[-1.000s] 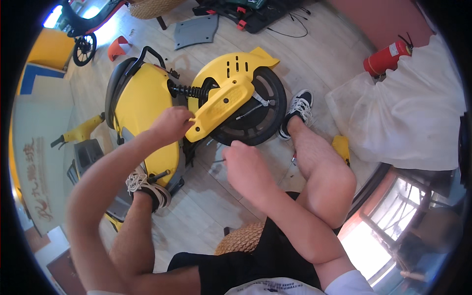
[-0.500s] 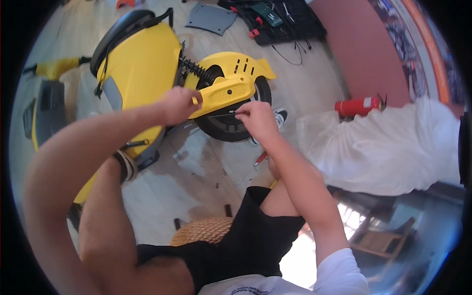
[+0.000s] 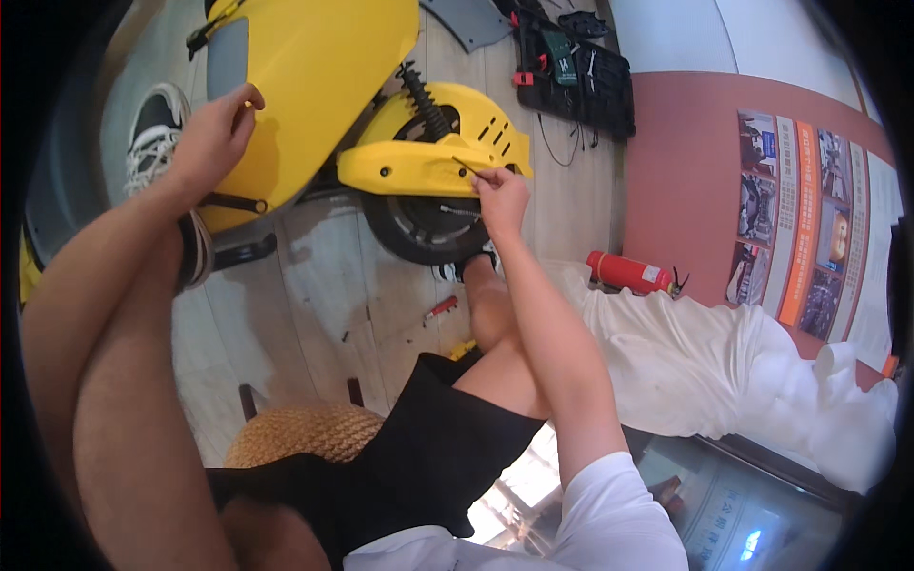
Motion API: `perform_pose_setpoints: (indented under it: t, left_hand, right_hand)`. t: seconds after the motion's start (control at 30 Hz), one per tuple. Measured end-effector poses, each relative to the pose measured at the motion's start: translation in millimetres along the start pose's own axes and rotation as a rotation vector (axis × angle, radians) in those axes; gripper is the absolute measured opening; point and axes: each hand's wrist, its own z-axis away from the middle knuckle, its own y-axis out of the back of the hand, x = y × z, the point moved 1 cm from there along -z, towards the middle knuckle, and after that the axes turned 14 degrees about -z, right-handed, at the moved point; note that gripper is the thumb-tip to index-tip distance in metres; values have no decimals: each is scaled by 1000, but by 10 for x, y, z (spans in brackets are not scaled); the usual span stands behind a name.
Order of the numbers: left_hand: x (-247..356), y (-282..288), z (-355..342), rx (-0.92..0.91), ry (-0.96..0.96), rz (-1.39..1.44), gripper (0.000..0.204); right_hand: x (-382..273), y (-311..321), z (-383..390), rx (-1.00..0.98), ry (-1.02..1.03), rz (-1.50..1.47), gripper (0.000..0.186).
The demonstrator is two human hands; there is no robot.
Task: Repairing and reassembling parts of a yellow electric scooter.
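Observation:
My right hand (image 3: pixel 502 200) pinches a thin dark rod (image 3: pixel 468 170) whose tip lies over the yellow swingarm cover (image 3: pixel 409 169) of a scooter. Below that cover a thin cable with a silvery end (image 3: pixel 459 210) crosses the black rear wheel (image 3: pixel 419 233), close to my fingers. Off to the left, my left hand (image 3: pixel 217 138) is held over the yellow body panel (image 3: pixel 314 86), fingers curled together. Whatever they may hold is hidden. The black spring shock (image 3: pixel 426 103) rises between the panel and the yellow rear fender (image 3: pixel 476 109).
An unfolded black tool case (image 3: pixel 595 90) and a grey panel (image 3: pixel 468 21) lie on the floor behind. A red-handled tool (image 3: pixel 441 306) rests near my leg. To the right are a red fire extinguisher (image 3: pixel 628 273) and white cloth (image 3: pixel 657 352). A woven stool (image 3: pixel 295 433) is beneath me.
My left hand has left the swingarm cover and moved left over the body panel. My right hand has shifted from the cable up to the cover, now with the rod. The view has turned.

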Motion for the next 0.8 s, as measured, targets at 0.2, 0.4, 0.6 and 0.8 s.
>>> perform_pose_setpoints:
  t: [0.2,0.4,0.6,0.8]
  left_hand:
    - [29,60,15,-130,-147,150,14]
    - [-43,44,6,-96,-80,264,15]
    - [-52,60,20,-74,-101,230,16]
    - [-47,43,-4,-101,-80,275,16]
  right_hand:
    - [-1,4,-15,29,-11,-7,16]
    - [57,-62,-53,23,25,-42,19]
    - [51,-108,-64,31,45,-94,18]
    - [-49,-117,-72,12,61,57,18]
